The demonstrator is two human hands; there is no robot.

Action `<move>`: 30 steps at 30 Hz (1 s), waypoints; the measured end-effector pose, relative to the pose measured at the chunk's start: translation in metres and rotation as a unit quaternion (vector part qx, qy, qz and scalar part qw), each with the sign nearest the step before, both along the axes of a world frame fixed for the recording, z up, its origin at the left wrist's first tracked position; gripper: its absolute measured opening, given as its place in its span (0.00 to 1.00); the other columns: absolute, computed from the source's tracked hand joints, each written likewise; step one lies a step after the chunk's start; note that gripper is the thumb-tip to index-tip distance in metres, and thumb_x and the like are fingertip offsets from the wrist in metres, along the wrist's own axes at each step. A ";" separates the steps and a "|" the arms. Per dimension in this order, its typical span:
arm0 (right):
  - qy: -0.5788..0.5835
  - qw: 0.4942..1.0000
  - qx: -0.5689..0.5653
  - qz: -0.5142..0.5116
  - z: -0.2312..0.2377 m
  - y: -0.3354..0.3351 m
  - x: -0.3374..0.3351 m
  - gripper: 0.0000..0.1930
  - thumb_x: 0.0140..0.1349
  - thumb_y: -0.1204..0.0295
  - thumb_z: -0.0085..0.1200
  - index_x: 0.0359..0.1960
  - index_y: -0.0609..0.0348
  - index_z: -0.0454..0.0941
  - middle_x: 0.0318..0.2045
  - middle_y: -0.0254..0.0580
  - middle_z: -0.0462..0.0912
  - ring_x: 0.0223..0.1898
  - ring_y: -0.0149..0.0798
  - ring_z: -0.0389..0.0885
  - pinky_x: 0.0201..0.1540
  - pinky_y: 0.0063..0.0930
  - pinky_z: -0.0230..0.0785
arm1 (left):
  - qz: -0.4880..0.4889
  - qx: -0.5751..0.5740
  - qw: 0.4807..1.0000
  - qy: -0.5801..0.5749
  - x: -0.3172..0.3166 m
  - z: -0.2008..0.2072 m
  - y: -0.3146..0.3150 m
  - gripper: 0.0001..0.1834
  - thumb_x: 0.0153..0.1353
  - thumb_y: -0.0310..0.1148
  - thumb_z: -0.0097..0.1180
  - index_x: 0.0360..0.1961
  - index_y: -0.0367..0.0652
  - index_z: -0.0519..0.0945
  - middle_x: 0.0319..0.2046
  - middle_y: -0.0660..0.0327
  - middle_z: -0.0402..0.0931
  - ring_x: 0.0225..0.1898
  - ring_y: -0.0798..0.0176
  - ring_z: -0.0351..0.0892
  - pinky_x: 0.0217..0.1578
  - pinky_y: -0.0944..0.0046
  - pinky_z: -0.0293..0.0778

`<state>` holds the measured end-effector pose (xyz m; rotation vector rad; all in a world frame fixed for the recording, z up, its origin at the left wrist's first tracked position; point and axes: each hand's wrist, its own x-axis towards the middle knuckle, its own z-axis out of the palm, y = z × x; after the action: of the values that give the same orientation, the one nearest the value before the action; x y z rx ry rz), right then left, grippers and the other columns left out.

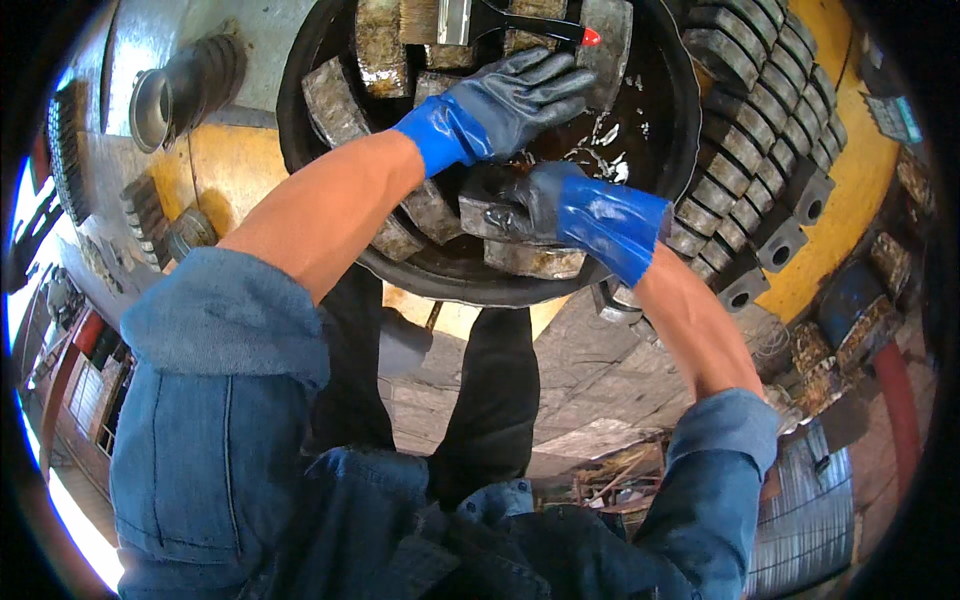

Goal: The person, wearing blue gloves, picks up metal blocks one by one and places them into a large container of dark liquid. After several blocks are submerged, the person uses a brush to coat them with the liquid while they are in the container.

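Observation:
Both my hands wear dark gloves with blue cuffs, over a round black basin [690, 130] of dark, shiny liquid. My left hand [525, 95] is open, palm down, its fingers stretched to the right above the basin. Nearer to me, my right hand [528, 198] is closed round a grey metal block [480, 212], which it partly hides. Several wet metal blocks lie in the basin, among them one at the left [335, 105] and one at the near side [535, 260]. Across blocks at the far side lies a flat paintbrush [455, 20] with a red-tipped black handle.
Rows of stacked, curved metal blocks [745, 150] stand right of the basin on a yellow surface [830, 255]. Blocks with round holes [780, 247] sit at their near end. Nested metal rings [150, 110] lie to the left. Rusty parts [860, 320] are at the far right.

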<state>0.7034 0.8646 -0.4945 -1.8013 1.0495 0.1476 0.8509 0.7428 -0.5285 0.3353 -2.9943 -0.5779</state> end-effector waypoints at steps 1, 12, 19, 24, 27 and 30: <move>-0.017 0.999 -0.003 -0.028 -0.007 0.000 0.002 0.22 0.61 0.48 0.58 0.35 0.56 0.87 0.33 0.57 0.85 0.34 0.60 0.83 0.40 0.47 0.77 | 0.003 0.004 1.000 0.005 0.000 0.000 0.000 0.34 0.61 0.38 0.56 0.70 0.55 0.67 0.78 0.59 0.48 0.77 0.48 0.48 0.76 0.45 0.46; -0.112 0.987 -0.032 -0.108 -0.045 -0.009 0.002 0.27 0.59 0.46 0.58 0.54 0.49 0.82 0.46 0.53 0.85 0.45 0.59 0.82 0.51 0.44 0.77 | 0.012 0.046 0.999 -0.002 -0.005 0.009 -0.002 0.34 0.59 0.36 0.57 0.68 0.49 0.69 0.76 0.54 0.53 0.76 0.46 0.52 0.74 0.46 0.49; -0.044 0.956 -0.194 -0.215 -0.010 -0.001 -0.009 0.18 0.56 0.56 0.63 0.43 0.52 0.83 0.38 0.52 0.86 0.41 0.58 0.84 0.42 0.48 0.77 | 0.001 0.023 1.000 -0.015 -0.011 0.022 -0.003 0.34 0.59 0.36 0.55 0.69 0.47 0.69 0.74 0.53 0.58 0.74 0.45 0.57 0.73 0.45 0.52; -0.033 0.948 -0.157 -0.274 0.017 0.018 -0.051 0.14 0.55 0.68 0.64 0.43 0.53 0.84 0.36 0.53 0.85 0.39 0.57 0.84 0.43 0.45 0.78 | 0.012 0.018 1.000 -0.014 -0.017 0.027 -0.003 0.30 0.58 0.31 0.55 0.65 0.48 0.73 0.71 0.52 0.63 0.72 0.44 0.60 0.72 0.44 0.54; -0.065 0.901 -0.213 -0.373 0.032 0.031 -0.082 0.12 0.55 0.70 0.60 0.43 0.52 0.84 0.36 0.51 0.86 0.38 0.58 0.84 0.43 0.44 0.79 | 0.013 0.001 1.000 -0.014 -0.019 0.026 -0.003 0.29 0.58 0.31 0.54 0.64 0.48 0.75 0.70 0.52 0.64 0.71 0.43 0.61 0.72 0.44 0.55; -0.137 0.832 -0.233 -0.485 0.042 0.043 -0.105 0.13 0.59 0.73 0.58 0.45 0.58 0.84 0.37 0.50 0.87 0.39 0.51 0.86 0.45 0.39 0.79 | 0.006 -0.017 1.000 -0.005 -0.019 0.025 -0.003 0.30 0.57 0.31 0.55 0.64 0.48 0.74 0.70 0.52 0.64 0.72 0.44 0.61 0.72 0.45 0.54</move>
<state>0.5980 0.9078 -0.4522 -1.3968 1.7453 -1.0345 0.8318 0.7402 -0.5036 0.3557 -3.0049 -0.5259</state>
